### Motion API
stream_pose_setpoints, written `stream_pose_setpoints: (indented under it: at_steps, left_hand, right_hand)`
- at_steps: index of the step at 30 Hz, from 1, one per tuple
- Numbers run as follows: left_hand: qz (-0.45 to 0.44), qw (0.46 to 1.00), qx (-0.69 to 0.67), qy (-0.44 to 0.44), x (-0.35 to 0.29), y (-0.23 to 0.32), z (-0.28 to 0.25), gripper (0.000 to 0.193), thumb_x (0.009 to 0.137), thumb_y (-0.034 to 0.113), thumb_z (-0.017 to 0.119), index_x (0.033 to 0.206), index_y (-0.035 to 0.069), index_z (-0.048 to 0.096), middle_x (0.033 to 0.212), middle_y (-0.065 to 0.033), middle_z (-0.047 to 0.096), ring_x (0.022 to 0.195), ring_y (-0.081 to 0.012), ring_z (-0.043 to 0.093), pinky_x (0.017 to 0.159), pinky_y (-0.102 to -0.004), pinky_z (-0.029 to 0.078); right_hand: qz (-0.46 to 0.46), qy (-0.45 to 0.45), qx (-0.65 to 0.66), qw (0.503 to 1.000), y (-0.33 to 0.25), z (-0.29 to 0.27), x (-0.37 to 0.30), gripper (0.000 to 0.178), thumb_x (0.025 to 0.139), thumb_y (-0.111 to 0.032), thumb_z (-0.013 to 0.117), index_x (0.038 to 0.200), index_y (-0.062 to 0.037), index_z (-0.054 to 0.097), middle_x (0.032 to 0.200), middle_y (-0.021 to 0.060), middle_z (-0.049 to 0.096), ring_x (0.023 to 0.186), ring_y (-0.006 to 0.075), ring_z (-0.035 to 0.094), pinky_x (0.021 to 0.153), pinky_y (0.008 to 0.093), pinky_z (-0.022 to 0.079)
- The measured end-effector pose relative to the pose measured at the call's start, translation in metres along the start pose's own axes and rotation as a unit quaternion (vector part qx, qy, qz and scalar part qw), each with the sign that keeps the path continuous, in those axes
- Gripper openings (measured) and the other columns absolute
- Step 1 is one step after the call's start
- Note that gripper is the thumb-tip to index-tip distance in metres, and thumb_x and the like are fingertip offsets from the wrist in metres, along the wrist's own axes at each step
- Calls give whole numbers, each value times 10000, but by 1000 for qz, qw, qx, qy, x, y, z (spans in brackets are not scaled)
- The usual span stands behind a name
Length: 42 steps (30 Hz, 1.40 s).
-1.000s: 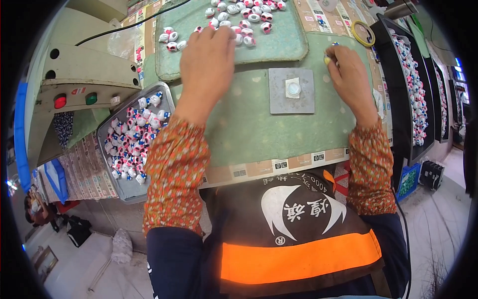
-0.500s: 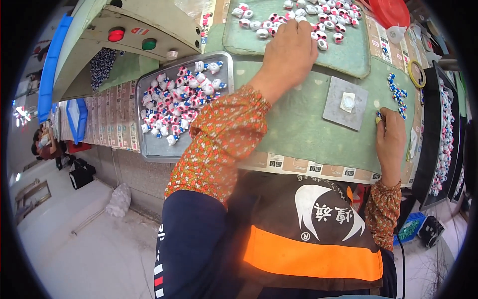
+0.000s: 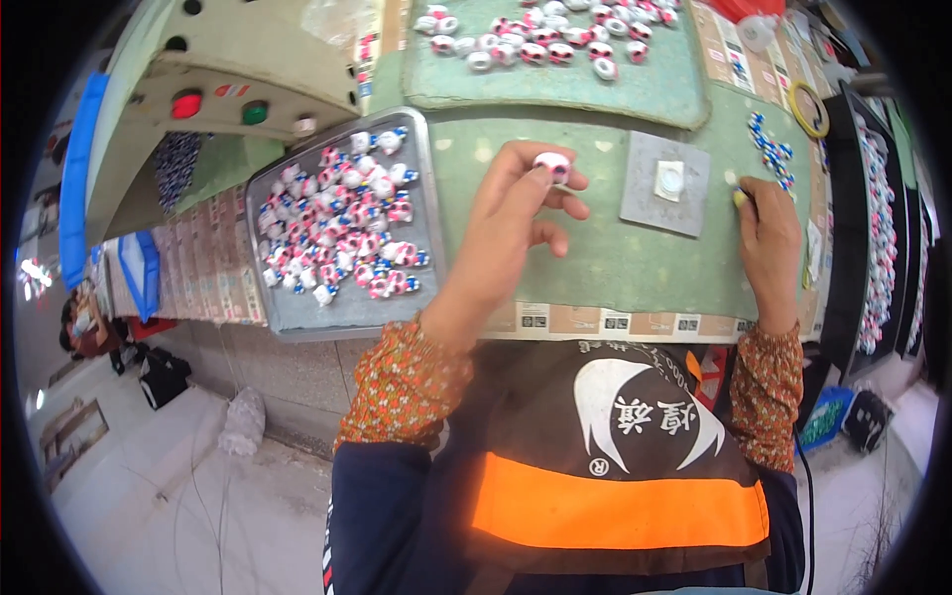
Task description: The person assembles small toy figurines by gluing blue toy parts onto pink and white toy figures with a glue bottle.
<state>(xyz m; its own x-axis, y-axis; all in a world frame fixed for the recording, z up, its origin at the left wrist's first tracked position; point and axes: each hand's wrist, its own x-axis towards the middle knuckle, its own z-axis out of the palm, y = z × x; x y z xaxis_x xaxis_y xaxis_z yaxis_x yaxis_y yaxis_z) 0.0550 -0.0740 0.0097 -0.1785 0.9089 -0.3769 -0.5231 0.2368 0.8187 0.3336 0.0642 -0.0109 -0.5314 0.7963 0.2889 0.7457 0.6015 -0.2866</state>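
Observation:
Between thumb and forefinger, my left hand (image 3: pixel 506 223) pinches a small white and pink toy head (image 3: pixel 552 168) with dark spots; the other fingers are loosely curled. My right hand (image 3: pixel 772 243) is closed at the right, thumb against fingers, with something yellowish at its tip; what it grips is too small to make out. Just beyond it lie small blue and white toy bodies (image 3: pixel 771 151). A grey square plate (image 3: pixel 645 203) with a pale round-hollowed holder (image 3: pixel 669 180) on it stands between the hands. Several loose toy heads (image 3: pixel 535 52) lie on a green tray (image 3: pixel 555 102) at the back.
Left of my left hand, a metal tray (image 3: pixel 430 198) holds many joined toy figures (image 3: pixel 342 218). A machine housing (image 3: pixel 268 69) with red and green buttons rises behind it. A tape roll (image 3: pixel 808 107) lies at the back right, near a black tray (image 3: pixel 848 238) of figures.
My left hand has come back from the heads on the green tray toward me, now with one head pinched. My right hand stays near the blue bodies. The whole view has shifted slightly.

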Motion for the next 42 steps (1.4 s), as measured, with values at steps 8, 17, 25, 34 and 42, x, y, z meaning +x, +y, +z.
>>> stream_pose_setpoints:
  at_steps: [8,17,25,34,42]
  left_hand:
    - [2,1000,31,1,-16,-25,7,349,1042,220,426,1348,69,499,1027,-22,541,850,-89,537,577,-198,442]
    - [0,999,-20,-45,-12,-54,16,422,1089,373,394,1328,47,515,949,-4,485,792,-62,502,552,-187,439]
    - [2,997,-65,-34,-8,-67,22,462,1089,413,375,1297,31,531,912,-2,471,738,-58,466,538,-190,419]
    - [21,996,-81,-24,-6,-70,22,487,1092,432,346,1235,15,553,866,-5,468,712,-60,464,519,-191,409]
    - [24,996,-87,8,-9,-73,28,421,1096,410,338,1192,47,528,858,-16,483,684,-62,471,505,-190,401]
  right_hand:
    - [177,-51,277,943,1,0,7,166,926,-75,628,1070,2,657,847,39,668,734,117,598,673,286,498]
    - [174,-147,414,881,-32,0,16,155,938,-75,630,1061,17,653,840,-9,643,737,47,532,650,226,452]
    - [-2,-89,202,975,-61,6,26,161,882,0,590,1039,4,627,891,144,638,804,282,608,728,380,488]
    - [-98,-91,38,990,-74,12,31,190,827,41,594,1009,-13,598,933,157,603,888,366,570,774,452,454]
    - [-68,-69,103,990,-65,4,30,169,863,3,594,1031,-2,613,901,147,630,830,312,595,747,406,482]
